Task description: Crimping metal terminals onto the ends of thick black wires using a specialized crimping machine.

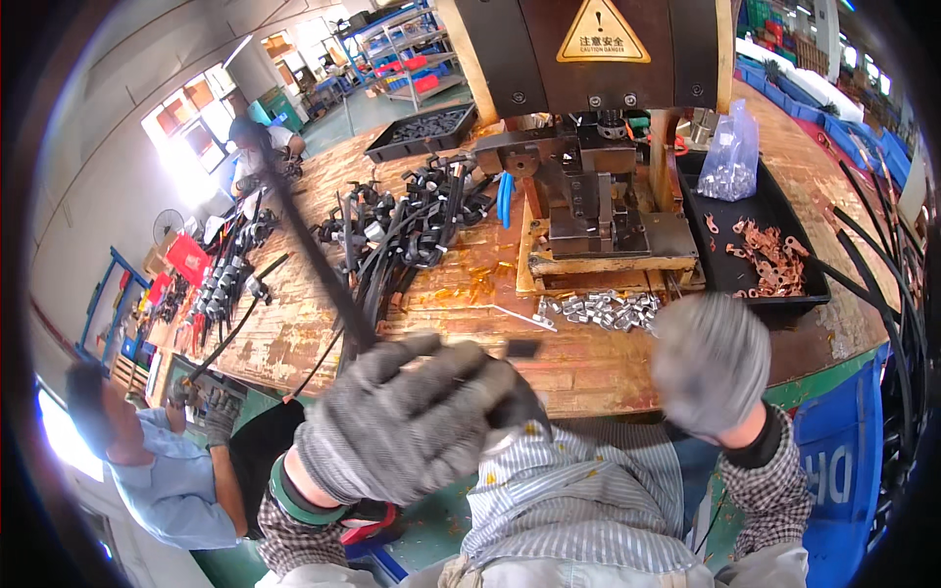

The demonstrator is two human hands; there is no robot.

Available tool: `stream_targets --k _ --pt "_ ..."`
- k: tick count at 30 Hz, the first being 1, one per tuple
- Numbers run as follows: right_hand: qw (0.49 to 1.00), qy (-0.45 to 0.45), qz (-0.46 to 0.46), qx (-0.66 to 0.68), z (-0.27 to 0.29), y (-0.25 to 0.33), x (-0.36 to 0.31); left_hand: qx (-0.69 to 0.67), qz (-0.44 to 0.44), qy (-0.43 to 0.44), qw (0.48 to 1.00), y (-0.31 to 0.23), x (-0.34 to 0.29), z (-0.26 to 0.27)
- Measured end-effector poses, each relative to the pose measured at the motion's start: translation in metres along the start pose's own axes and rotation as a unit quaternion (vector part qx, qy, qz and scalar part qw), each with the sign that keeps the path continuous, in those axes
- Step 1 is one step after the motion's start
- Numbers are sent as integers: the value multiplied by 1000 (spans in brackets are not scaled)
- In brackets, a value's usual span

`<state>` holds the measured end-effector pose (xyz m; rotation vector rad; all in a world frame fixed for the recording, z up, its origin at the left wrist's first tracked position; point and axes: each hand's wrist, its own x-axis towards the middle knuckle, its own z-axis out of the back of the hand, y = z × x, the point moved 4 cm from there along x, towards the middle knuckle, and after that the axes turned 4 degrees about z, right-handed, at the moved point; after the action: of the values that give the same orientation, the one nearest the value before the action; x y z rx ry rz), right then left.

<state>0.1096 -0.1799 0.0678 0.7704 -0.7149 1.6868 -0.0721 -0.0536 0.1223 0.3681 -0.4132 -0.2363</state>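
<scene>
My left hand (402, 421), in a grey knit glove, is closed round a thick black cable (316, 245). One length of it rises up and to the left, blurred, and a dark bend shows by the fingertips. My right hand (711, 363), also gloved, is smeared by motion at the front right of the bench, so its fingers are hard to make out. Near it lie a pile of small silver metal sleeves (613, 312) and a black tray (720, 257) with copper lugs (769, 260). Beyond the sleeves stands a press (598, 211).
A heap of black cables with connectors (417, 220) lies left of the press. A plastic bag of metal parts (730, 157) rests in the tray. Black cables hang above a blue bin (838, 441) at right. A co-worker in blue (172, 480) sits at left.
</scene>
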Motion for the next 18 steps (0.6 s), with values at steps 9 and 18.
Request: stream_targets --k 9,18 --pt "976 201 -55 -67 -33 39 7 -102 -115 171 973 -10 2 -15" --pt "907 291 -280 -118 -60 6 -94 64 -69 283 955 92 -54 -89"
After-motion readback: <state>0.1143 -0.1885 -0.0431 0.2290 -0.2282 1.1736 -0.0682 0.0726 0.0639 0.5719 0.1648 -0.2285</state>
